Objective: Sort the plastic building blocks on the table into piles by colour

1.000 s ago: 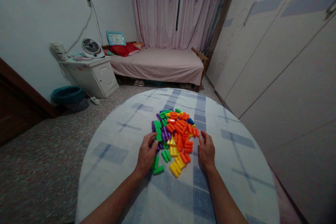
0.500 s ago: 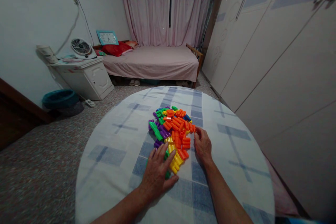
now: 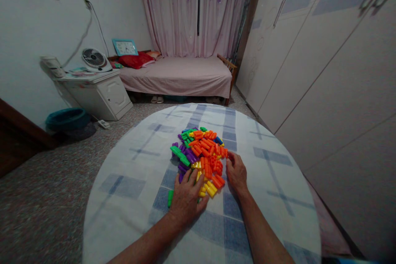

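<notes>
A heap of small plastic building blocks (image 3: 202,152) in orange, green, purple, yellow and blue lies in the middle of a round table (image 3: 130,198) covered with a white and blue checked cloth. My left hand (image 3: 187,198) lies flat with fingers spread over the near edge of the heap, covering some green and yellow blocks. One green block (image 3: 170,198) lies just left of that hand. My right hand (image 3: 236,173) rests at the heap's right side, fingers curved against the orange blocks, with nothing held that I can see.
Beyond the table a bed (image 3: 176,76) with a pink cover stands under pink curtains. A white cabinet (image 3: 99,93) with a fan (image 3: 93,58) is at the left, a teal basin (image 3: 66,117) on the floor beside it. Wardrobe doors (image 3: 324,57) run along the right.
My left hand has left the heap's left side, come to its near edge and flattened over the blocks. My right hand stays at the right side. The heap is pressed closer together.
</notes>
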Demonstrator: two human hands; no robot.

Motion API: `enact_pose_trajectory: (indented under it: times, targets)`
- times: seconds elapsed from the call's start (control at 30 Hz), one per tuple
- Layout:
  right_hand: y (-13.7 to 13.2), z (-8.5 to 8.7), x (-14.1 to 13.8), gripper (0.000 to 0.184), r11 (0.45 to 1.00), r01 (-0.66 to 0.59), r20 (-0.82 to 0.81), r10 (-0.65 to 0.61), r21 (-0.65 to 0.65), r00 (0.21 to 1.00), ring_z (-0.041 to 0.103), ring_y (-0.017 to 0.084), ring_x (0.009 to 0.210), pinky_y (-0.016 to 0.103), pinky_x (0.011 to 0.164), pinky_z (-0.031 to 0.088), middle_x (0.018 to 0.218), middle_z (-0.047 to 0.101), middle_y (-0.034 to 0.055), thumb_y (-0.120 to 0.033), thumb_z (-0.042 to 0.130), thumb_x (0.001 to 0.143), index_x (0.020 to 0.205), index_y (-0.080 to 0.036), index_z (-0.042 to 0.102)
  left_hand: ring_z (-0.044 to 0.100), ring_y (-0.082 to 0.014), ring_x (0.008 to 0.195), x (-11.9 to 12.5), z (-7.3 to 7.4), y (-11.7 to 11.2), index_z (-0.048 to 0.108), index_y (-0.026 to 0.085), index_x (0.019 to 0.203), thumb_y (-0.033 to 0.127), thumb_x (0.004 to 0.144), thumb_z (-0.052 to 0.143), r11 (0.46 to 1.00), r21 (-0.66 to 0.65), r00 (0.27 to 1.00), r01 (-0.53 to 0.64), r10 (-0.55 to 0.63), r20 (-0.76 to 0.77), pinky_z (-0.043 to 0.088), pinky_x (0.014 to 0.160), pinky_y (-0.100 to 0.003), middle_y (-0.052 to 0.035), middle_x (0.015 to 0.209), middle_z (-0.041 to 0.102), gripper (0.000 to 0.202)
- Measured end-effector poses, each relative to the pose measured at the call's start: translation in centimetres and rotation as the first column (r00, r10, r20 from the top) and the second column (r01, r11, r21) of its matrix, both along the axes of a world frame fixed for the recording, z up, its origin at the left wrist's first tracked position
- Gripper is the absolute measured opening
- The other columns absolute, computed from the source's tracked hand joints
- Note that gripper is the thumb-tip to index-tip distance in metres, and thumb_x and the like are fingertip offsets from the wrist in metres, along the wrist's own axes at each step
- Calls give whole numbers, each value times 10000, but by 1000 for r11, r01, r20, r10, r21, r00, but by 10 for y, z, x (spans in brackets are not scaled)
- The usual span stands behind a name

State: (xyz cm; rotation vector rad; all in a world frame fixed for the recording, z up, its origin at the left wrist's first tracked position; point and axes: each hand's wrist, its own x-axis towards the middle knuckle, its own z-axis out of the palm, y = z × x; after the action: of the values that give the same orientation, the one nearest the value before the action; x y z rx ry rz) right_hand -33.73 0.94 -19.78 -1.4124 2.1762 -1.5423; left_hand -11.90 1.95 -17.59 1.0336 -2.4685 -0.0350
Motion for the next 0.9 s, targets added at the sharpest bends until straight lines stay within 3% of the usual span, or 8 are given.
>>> enact_pose_trajectory:
  times: [0.1, 0.23, 0.33, 0.43, 0.53, 0.6, 0.77, 0.9]
  targets:
    - [0, 0, 0, 371, 1000, -5, -16, 5, -12, 1000, 586, 201, 929, 371, 867, 461, 1043, 634, 96, -298, 415, 832, 1102, -148, 621, 468, -307, 1166, 3, -4, -5, 575, 204, 1211, 377, 797, 606, 999, -49, 1000, 9, -9, -2, 443, 905, -455, -126, 1272, 546, 450]
    - [1, 2, 0, 352, 1000, -16, -33, 16, -10, 999, 581, 204, 942, 375, 870, 457, 1046, 632, 95, -283, 401, 840, 1079, -153, 625, 519, -247, 1042, 8, -5, -15, 617, 163, 924, 265, 831, 571, 981, -160, 990, 112, -123, -62, 501, 844, -364, -107, 1004, 618, 145]
    - [1, 2, 0, 342, 1000, -19, -31, 19, -14, 999, 580, 206, 952, 374, 878, 454, 1054, 631, 92, -266, 394, 846, 1075, -158, 624, 539, -224, 976, 14, -6, -22, 589, 164, 848, 271, 832, 597, 959, -218, 973, 183, -209, -99, 515, 799, -332, -91, 899, 610, 108]
    - [2, 2, 0, 335, 1000, -24, -37, 23, -12, 999, 579, 206, 951, 371, 868, 456, 1048, 631, 92, -260, 396, 850, 1071, -158, 626, 559, -193, 867, 20, -6, -28, 570, 163, 816, 259, 843, 591, 962, -215, 971, 170, -201, -131, 497, 711, -297, -73, 846, 607, 102]
    - [1, 1, -1, 329, 1000, -24, -44, 24, -8, 999, 578, 204, 947, 366, 862, 455, 1039, 632, 91, -255, 396, 850, 1063, -152, 625, 564, -170, 793, 23, 4, -37, 575, 167, 791, 280, 855, 582, 979, -153, 961, 135, -166, -219, 459, 674, -273, -58, 802, 613, 130]
    - [1, 0, -1, 329, 1000, -25, -37, 25, 0, 999, 577, 203, 951, 365, 868, 453, 1045, 629, 89, -260, 396, 851, 1064, -149, 620, 569, -159, 794, 22, 19, -48, 592, 172, 811, 319, 869, 565, 993, -79, 940, 92, -112, -323, 447, 707, -267, -52, 810, 623, 160]
    - [0, 1, -1, 336, 999, -16, -8, 16, 31, 1000, 577, 209, 956, 376, 886, 449, 1049, 622, 88, -279, 405, 841, 1070, -154, 618, 559, -152, 786, 3, 58, -103, 598, 167, 786, 406, 874, 540, 987, -18, 841, -159, 126, -527, 408, 734, -251, -44, 789, 604, 261]
    - [1, 0, -2, 344, 999, -30, -11, 30, 35, 999, 572, 212, 964, 374, 895, 442, 1054, 616, 94, -278, 390, 849, 1074, -143, 613, 565, -167, 796, -16, 54, -147, 624, 160, 790, 394, 873, 521, 954, 35, 825, -297, 275, -494, 400, 732, -258, -58, 814, 619, 269]
